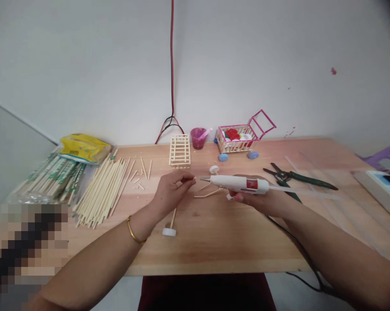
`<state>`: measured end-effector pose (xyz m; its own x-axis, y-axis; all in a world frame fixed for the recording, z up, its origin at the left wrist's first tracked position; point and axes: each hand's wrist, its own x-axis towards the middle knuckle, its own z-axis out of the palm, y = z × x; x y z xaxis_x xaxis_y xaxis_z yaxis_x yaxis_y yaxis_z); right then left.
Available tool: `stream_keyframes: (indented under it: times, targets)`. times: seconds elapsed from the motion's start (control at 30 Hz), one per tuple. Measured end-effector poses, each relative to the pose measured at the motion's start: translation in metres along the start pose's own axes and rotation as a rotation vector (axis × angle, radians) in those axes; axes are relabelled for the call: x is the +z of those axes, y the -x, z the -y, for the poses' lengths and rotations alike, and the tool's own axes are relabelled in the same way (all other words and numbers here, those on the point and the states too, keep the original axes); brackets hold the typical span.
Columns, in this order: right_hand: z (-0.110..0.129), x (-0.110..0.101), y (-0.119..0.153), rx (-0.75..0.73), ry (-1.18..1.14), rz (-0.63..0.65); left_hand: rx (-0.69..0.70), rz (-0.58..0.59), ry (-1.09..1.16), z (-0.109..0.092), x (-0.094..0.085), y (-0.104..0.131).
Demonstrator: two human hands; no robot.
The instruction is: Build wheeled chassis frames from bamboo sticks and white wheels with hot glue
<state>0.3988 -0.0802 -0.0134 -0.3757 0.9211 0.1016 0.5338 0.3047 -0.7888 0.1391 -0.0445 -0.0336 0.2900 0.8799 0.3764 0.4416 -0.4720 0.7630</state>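
Note:
In my right hand (262, 199) is a white hot glue gun (238, 183), its metal nozzle pointing left and a clear glue stick coming out of its back. My left hand (177, 185) is pinched close to the nozzle tip, with a tiny pale bit showing at the fingertips; what it is I cannot tell. Below that hand a wooden stick (173, 219) runs down to a white round cap (169, 232); its upper end is hidden. Another white cap (213, 169) sits behind the glue gun, and thin sticks (205, 194) lie under it.
A pile of wooden sticks (101, 192) and a yellow pack (85, 148) lie left. At the back stand a small stick frame (180, 151), a pink cup (198, 138) and a pink-edged stick cart (237, 140) with blue wheels. Green-handled cutters (311, 179) rest right, near a power strip (379, 190).

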Motion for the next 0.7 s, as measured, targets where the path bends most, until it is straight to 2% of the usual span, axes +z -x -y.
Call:
stream_keyframes:
  times: [0.1, 0.23, 0.47, 0.7]
  targets:
    - [-0.007, 0.0, 0.003, 0.097, -0.129, 0.065, -0.063, 0.022, 0.043, 0.002, 0.002, -0.001]
    - [-0.005, 0.002, 0.004, 0.164, -0.204, 0.024, -0.11, 0.061, 0.129, -0.002, 0.003, -0.002]
    - [-0.001, 0.005, 0.006, 0.205, -0.272, 0.011, -0.129, 0.116, 0.228, -0.012, -0.002, -0.001]
    - [0.009, 0.006, 0.006, 0.244, -0.271, -0.011, -0.117, 0.197, 0.354, -0.014, -0.001, 0.001]
